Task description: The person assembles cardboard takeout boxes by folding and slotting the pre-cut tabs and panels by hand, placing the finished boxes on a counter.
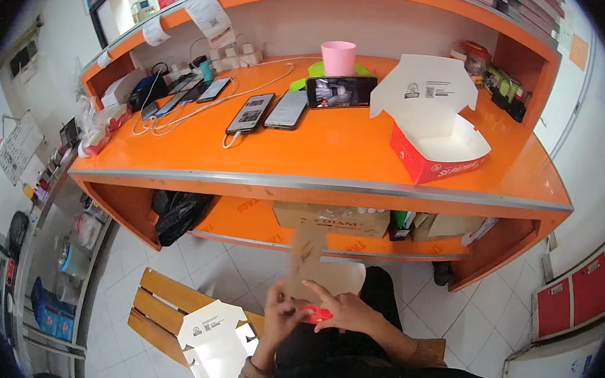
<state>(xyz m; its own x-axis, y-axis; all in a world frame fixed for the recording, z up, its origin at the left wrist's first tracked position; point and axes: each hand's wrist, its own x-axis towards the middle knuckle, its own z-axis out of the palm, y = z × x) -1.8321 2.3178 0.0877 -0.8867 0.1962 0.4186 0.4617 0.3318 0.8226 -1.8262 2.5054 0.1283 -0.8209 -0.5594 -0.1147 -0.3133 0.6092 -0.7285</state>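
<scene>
Red carton in two hands, low above the lap

We find the carton (316,314) between the fingers of the left hand (281,304) and the right hand (353,315). The left fingers look curled and pinched on its edge; the right forefinger reaches out straight, and whether the others grip we cannot tell. We take the step in hand to be folding card into shape, judging by the standing box (438,164), lid raised, on the orange desk (304,162) beyond the fingers and to their right. A flat white blank (216,342) lies on the wooden bench (175,290), left of the fingers. In our judgement, the next move calls for one hand to steady the red part while the other presses a fold or tab.

Motion smears the greyish-brown panel (307,253) rising just past the fingertips; how it joins the red part we cannot say. The pale panel (344,276) behind the right hand is partly covered, its link to the carton unclear.
</scene>
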